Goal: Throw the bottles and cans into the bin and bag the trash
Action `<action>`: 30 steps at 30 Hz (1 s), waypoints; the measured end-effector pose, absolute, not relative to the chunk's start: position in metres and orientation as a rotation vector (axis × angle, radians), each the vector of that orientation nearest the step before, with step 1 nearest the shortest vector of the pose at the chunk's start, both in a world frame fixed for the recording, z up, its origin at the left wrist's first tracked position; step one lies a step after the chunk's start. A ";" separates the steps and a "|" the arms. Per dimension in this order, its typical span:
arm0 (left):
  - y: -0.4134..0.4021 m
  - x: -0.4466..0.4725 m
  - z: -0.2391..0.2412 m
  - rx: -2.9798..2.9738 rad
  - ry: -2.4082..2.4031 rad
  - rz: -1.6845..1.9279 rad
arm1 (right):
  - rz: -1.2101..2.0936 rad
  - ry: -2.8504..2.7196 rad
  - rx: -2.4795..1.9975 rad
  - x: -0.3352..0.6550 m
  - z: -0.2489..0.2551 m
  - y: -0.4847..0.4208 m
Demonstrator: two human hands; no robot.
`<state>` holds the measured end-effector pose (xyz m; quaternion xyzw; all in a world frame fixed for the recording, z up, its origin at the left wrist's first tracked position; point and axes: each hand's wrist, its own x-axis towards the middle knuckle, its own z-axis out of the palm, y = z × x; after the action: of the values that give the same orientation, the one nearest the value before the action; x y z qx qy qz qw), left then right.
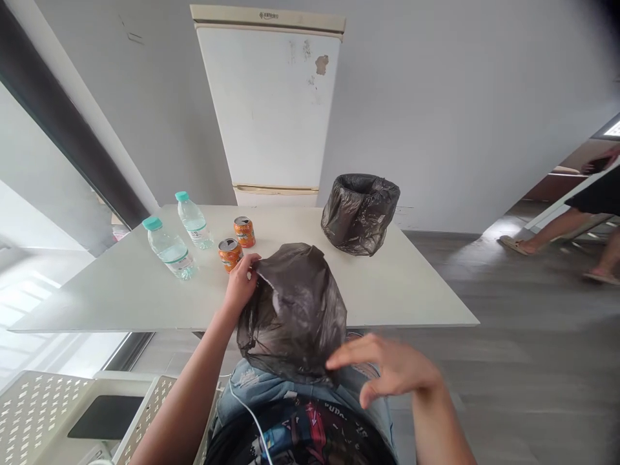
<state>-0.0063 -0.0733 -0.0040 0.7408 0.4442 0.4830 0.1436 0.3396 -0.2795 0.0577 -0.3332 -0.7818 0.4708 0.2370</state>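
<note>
A dark, thin plastic bag (300, 310) hangs spread out over my lap and the table's front edge. My left hand (242, 281) pinches its upper left rim between thumb and fingers. At the bag's lower right, my right hand (387, 365) is open with fingers apart, slightly blurred; its fingertips are at the bag's edge, and I cannot tell whether they touch it. Just beyond my left hand stand two orange drink cans (230, 254), both upright. Inside the bag something pale shows faintly, too unclear to name.
On the white table (402, 297), a bin lined with a dark bag (361, 213) stands at the back right. Two plastic bottles with teal caps (172, 248) stand at the left. A white fridge (271, 110) is behind; a perforated white basket (43, 400) is lower left. Another person's legs (547, 232) appear far right.
</note>
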 end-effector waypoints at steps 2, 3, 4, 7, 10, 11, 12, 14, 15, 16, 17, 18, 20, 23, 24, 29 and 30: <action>-0.073 -0.007 -0.004 2.062 1.270 1.430 | 1.294 -1.994 -0.938 0.342 0.054 -0.276; -0.073 -0.007 -0.004 2.041 1.262 1.445 | 1.177 -1.814 -1.061 0.344 0.049 -0.269; -0.074 -0.008 -0.003 2.028 1.255 1.454 | 1.027 -1.617 -1.198 0.345 0.041 -0.260; -0.075 -0.010 0.002 1.998 1.230 1.449 | 0.780 -1.283 -1.441 0.340 0.016 -0.219; -0.078 -0.011 0.008 1.966 1.172 1.428 | 0.924 -1.224 -1.475 0.326 -0.001 -0.176; -0.079 -0.011 0.009 1.956 1.148 1.425 | 0.979 -1.220 -1.461 0.321 -0.003 -0.164; -0.080 -0.011 0.011 1.940 1.129 1.433 | 1.040 -1.235 -1.439 0.316 -0.004 -0.154; -0.082 -0.011 0.013 1.891 1.117 1.473 | 1.166 -1.314 -1.388 0.310 -0.003 -0.143; -0.083 -0.011 0.013 1.864 1.127 1.497 | 1.194 -1.341 -1.371 0.310 -0.001 -0.140; -0.083 -0.012 0.013 1.843 1.143 1.516 | 1.166 -1.333 -1.369 0.312 0.001 -0.140; -0.082 -0.012 0.012 1.832 1.164 1.534 | 1.077 -1.280 -1.381 0.316 0.004 -0.141; -0.081 -0.013 0.011 1.832 1.188 1.550 | 0.945 -1.193 -1.394 0.322 0.006 -0.143; -0.077 -0.014 0.007 1.858 1.233 1.574 | 0.677 -0.988 -1.389 0.338 0.009 -0.148; -0.070 -0.014 -0.001 1.916 1.213 1.546 | 0.625 -0.862 -1.328 0.363 0.012 -0.156; -0.068 -0.014 -0.003 1.923 1.180 1.515 | 0.686 -0.863 -1.313 0.369 0.012 -0.158; -0.067 -0.012 -0.006 1.851 1.088 1.412 | 0.890 -0.902 -1.459 0.381 0.002 -0.172; -0.068 -0.012 -0.005 1.843 1.099 1.403 | 0.892 -0.939 -1.486 0.381 -0.001 -0.174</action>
<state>-0.0120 -0.0677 -0.0054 0.6892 0.4110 0.5244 0.2848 0.3806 -0.1740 -0.0012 -0.6285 -0.3970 0.3772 0.5523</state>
